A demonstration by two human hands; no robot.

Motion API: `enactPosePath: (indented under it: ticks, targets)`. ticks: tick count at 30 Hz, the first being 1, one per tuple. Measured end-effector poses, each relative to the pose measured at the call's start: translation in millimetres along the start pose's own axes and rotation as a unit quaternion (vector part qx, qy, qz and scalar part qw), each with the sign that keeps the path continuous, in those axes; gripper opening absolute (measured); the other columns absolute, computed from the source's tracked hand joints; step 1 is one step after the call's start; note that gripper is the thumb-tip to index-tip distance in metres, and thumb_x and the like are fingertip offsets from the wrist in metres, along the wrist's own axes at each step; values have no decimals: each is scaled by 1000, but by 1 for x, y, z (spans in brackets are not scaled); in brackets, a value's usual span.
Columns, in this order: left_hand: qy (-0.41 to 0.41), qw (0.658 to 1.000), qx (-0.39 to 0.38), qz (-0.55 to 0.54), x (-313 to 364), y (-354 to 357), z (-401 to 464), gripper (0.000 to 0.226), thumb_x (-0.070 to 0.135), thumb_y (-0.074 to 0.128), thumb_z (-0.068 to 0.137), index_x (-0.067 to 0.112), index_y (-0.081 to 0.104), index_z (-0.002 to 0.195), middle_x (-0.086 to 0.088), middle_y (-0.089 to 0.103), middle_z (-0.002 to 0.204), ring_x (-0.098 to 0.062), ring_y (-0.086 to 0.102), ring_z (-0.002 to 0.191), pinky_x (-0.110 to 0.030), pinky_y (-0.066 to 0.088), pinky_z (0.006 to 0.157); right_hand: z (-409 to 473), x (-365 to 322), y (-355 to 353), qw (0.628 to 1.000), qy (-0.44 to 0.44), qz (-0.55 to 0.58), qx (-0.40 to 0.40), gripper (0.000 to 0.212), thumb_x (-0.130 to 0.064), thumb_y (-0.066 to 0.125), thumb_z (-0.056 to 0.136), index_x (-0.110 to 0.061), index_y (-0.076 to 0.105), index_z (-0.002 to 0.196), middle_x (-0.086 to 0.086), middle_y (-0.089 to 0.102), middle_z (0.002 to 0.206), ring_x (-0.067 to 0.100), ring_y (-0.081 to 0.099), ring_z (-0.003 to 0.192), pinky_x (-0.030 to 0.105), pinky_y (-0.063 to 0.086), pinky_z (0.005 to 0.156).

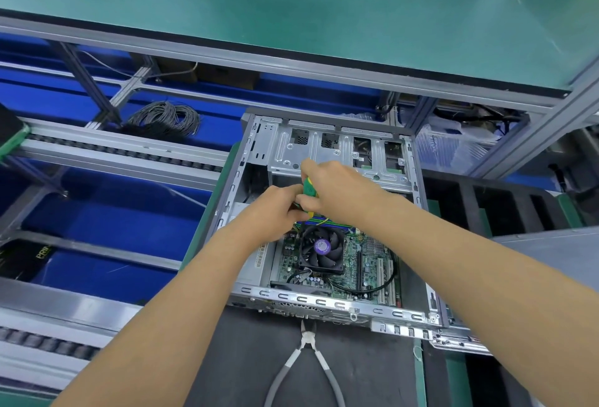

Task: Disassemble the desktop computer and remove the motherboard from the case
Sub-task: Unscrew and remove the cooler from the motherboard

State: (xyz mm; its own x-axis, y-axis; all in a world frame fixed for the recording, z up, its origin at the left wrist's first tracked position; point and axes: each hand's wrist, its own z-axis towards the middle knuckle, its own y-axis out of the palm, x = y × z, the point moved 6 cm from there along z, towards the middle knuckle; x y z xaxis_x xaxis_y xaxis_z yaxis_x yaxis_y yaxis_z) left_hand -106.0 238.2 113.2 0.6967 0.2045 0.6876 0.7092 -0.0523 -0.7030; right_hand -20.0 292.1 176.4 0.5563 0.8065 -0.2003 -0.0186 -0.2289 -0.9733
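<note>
The open case (327, 212) lies on the bench (356, 374), long axis 12 to 6 o'clock. Right hand (337, 189) grips a green-yellow screwdriver (309, 191), tip hidden; left hand (275, 209) pinches beside it, above the motherboard (356, 264).

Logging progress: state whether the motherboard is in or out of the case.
In. The motherboard lies flat inside the case, fan mounted.
</note>
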Motion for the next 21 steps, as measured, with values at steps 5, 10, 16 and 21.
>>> enactPosePath:
  ticks: [5,10,16,21]
  targets:
    - [18,1000,13,13,-5,-2,1,8,18,67,90,16,59,91,2,62,72,-14,52,62,-34,45,63,4,0,-6,996,-1,-80,-44,45,-59,49,92,-16,36,93,-2,28,69,28,41,72,34,29,55]
    - [13,1000,27,-9,-12,-2,2,22,28,74,83,20,61,98,12,65,82,-7,58,78,-32,48,69,11,-3,-3,992,2,-31,-123,40,-48,60,90,-16,45,110,-1,36,80,15,40,63,33,32,53]
    - [24,992,57,-108,-13,-1,-2,29,22,77,82,41,59,91,26,63,90,21,54,89,-1,40,72,8,-6,-5,989,-28,-24,-141,28,-32,61,92,-27,36,101,-7,36,80,14,47,65,31,34,51]
    - [19,991,78,-109,-12,1,-1,30,20,79,79,41,59,85,23,67,82,10,61,82,-4,42,70,3,-4,-6,988,-28,0,-153,33,-35,65,88,-25,42,111,-2,42,86,22,52,75,33,37,55]
